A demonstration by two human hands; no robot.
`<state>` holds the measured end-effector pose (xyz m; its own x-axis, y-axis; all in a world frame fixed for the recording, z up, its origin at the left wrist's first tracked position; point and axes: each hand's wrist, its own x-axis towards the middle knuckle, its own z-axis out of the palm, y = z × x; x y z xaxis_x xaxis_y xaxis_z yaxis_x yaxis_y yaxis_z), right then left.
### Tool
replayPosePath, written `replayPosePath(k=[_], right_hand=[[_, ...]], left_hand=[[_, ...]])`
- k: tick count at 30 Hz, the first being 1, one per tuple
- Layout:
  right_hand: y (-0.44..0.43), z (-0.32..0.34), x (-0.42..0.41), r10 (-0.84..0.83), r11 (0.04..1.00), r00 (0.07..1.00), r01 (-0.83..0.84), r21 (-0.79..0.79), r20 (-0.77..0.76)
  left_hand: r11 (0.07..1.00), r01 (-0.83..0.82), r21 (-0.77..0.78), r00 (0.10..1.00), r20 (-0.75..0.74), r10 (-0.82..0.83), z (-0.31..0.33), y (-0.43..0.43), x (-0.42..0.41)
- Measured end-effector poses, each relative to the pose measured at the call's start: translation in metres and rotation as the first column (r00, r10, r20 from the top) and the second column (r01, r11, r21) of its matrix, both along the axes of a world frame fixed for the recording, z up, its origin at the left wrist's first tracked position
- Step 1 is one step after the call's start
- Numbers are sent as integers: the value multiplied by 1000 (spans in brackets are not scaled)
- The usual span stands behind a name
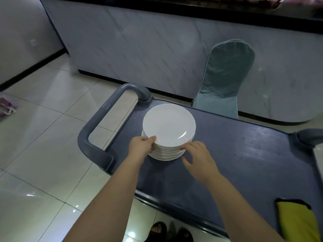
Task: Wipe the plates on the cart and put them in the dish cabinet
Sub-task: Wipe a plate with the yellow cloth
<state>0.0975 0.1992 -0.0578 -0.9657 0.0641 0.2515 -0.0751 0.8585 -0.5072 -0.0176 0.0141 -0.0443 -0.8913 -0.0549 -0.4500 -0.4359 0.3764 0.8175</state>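
A stack of white plates point(168, 126) on the dark grey top of the cart point(244, 163), close to the looped handle point(97, 126) at the left end, with the uppermost plates shifted a little toward the far side.

Grips the stack's near-left edge with the left hand point(141, 145): thumb laid over the top rim, fingers curled in against the side of the upper plates. Touches the near-right side with the right hand point(199, 158): fingers spread and loose, fingertips against the rims, clasped round nothing. Stack thus between the two hands, just beyond both wrists, its base on the cart top.

Hard to count the plates, the rims merging into one white band. Lower left of the stack hidden behind the left hand; the left fingertips hidden too. Cannot tell whether any plate is raised off the rest.

Right end of the cart cut off by the frame edge, only part of a second handle point(309, 137) in view. At the near right corner, a yellow cloth point(297, 222) with dark edging, cropped at the bottom. Beyond the cart, a chair point(225, 75) in a teal cover against a marble-patterned counter point(157, 49), its dark top blurred. At the bottom edge, dark sandals point(167, 231) on pale floor tiles, half cropped.
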Motion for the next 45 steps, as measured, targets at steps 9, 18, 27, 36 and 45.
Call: replayPosePath(k=[9,18,27,36,45], right_hand=[[8,10,-7,-57,996,998,57,-69,4],[13,18,-16,-37,997,999,37,-73,-7],[7,33,-29,33,999,997,-31,-34,66],[8,34,-29,27,1000,996,-27,-2,84],[52,17,4,-61,998,998,61,28,23]], left_hand=[[998,35,-48,998,-49,-38,14,-16,-6],[835,-257,486,960,230,162,46,-46,-11],[947,139,289,989,3,-146,125,-37,-38],[963,231,140,966,-151,-210,172,-26,-38],[590,-91,802,993,118,-8,64,-21,25]])
